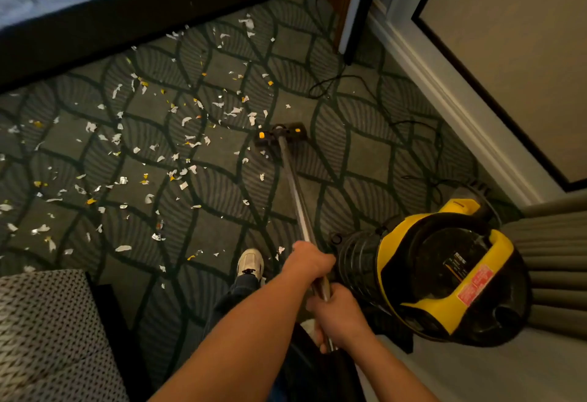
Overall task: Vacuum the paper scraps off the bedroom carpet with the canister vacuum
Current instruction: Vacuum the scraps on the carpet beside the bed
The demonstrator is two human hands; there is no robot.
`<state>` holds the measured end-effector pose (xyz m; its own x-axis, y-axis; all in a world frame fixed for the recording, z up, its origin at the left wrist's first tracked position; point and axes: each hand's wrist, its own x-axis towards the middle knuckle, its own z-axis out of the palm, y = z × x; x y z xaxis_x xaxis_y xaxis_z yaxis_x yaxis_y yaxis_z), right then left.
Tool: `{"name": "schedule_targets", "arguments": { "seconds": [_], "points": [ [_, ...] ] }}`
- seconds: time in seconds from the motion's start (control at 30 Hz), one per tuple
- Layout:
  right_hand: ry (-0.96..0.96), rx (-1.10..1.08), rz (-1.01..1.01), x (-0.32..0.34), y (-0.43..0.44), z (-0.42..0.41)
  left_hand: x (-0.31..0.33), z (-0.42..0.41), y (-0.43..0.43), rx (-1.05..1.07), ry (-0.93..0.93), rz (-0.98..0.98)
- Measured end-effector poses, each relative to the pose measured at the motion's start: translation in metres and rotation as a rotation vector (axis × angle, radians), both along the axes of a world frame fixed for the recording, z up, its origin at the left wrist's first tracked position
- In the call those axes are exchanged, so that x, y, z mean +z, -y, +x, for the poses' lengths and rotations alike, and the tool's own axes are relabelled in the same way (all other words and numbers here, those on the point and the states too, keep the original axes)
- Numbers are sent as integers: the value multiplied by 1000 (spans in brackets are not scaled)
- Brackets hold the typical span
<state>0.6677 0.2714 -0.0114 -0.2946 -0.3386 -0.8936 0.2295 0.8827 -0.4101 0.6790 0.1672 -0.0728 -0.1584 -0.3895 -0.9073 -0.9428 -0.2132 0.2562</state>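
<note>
Both my hands grip the metal vacuum wand (293, 185): my left hand (306, 262) higher up the tube, my right hand (338, 316) below it near my body. The wand runs forward to the black floor head (281, 134) with two yellow spots, flat on the patterned green carpet (365, 151). White and yellow paper scraps (143, 160) lie scattered over the carpet left of and beyond the head. The yellow and black canister vacuum (444, 274) stands at my right, its ribbed hose (359, 258) beside my hands.
A bed with a dark base (127, 20) borders the far left. A patterned seat (47, 331) sits at near left. A black power cord (336, 84) loops over the carpet toward the wall and baseboard (460, 109). Grey pleated curtains (556, 258) hang right. My shoe (251, 263) stands behind the wand.
</note>
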Motion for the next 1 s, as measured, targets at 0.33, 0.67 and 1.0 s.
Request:
{"name": "schedule_targets", "arguments": {
  "seconds": [0.33,0.67,1.0],
  "points": [
    [5,115,-63,-9,132,-32,-24,-11,128,189,-113,-113],
    [-46,50,-89,-50,248,-48,-51,-31,245,202,-155,-174],
    [70,24,27,-86,297,-75,-90,-53,291,190,-157,-5]
  ]
}}
